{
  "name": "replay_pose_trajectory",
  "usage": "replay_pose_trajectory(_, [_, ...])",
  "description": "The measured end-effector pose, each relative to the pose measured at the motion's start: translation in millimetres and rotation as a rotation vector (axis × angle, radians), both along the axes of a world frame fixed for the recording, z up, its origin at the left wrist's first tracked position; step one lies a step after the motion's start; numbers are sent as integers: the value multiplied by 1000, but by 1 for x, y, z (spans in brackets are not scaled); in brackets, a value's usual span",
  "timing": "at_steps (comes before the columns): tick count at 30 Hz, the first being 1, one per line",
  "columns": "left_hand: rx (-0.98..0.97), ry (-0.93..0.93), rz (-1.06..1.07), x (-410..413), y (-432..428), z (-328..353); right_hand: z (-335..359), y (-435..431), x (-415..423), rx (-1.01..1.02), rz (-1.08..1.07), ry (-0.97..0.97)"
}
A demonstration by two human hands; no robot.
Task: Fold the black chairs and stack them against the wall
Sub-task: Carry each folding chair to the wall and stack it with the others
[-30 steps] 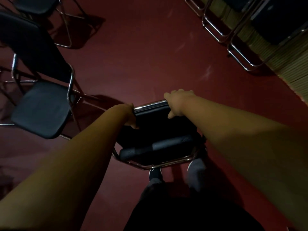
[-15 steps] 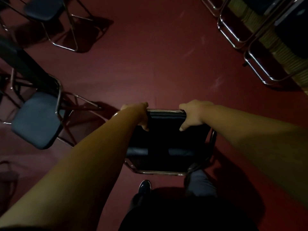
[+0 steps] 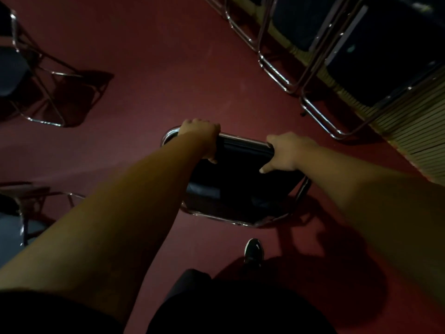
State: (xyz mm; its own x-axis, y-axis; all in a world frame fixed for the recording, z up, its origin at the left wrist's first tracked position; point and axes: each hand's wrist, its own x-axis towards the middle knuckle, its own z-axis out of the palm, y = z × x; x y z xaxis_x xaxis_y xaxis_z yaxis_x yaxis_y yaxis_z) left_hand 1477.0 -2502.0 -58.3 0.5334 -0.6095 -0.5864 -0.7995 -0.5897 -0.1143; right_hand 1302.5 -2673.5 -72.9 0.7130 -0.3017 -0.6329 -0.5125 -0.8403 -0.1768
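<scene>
The black padded chair with a chrome tube frame [image 3: 237, 186] is sitting at the centre of the frame, apparently folded flat, over the dark red floor [image 3: 156, 68]. The left hand [image 3: 199, 135] and right hand [image 3: 286, 150] are both curling their fingers around its top rail, gripping it. Folded black chairs [image 3: 361, 56] are already leaning on the slatted wall [image 3: 421, 131] at upper right. The open chair at upper left [image 3: 14, 75] and another at lower left [image 3: 12, 222] are awaiting folding.
</scene>
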Motion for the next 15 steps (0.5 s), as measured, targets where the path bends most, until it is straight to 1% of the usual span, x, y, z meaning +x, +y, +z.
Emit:
replay_pose_trajectory(9, [-167,-85,-142,63,-137,-9,18,-110,41,-151,-219,-62])
replay_pose_trajectory(13, [-193,-81,-205,103,-173,-26,8,-124,64,-227,-277,-72])
replay_pose_trajectory(15, [-188,-57,-218,129,-181,-34,2,-122,85,-270,-270,-80])
